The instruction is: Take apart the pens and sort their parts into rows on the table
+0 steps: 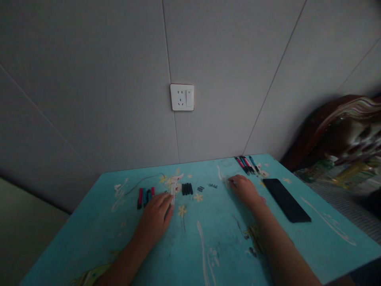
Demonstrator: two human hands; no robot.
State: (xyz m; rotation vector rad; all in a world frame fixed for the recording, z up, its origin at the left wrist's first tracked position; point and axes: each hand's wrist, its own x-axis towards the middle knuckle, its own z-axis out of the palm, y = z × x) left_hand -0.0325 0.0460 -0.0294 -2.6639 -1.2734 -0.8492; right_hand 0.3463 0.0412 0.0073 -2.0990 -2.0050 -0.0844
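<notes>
My left hand (155, 212) rests on the blue table, fingers apart, its fingertips beside a bundle of thin white sticks like pen refills (173, 190). Partly covered by that hand, several red, blue and black pen barrels (145, 194) stand in a row. Right of the refills lie several short black grip-like pieces (187, 188). Small dark parts (201, 188) and a row of tiny spring-like parts (212, 185) come after them. My right hand (243, 190) has its fingers pinched together over the table; a small item at the fingertips is too small to name.
Several pens (245, 165) lie at the table's back right corner. A flat black rectangular piece (286, 200) sits right of my right forearm. The flowered blue table (190, 246) meets a grey wall bearing a white socket (182, 97). Dark carved furniture (342, 131) stands at far right.
</notes>
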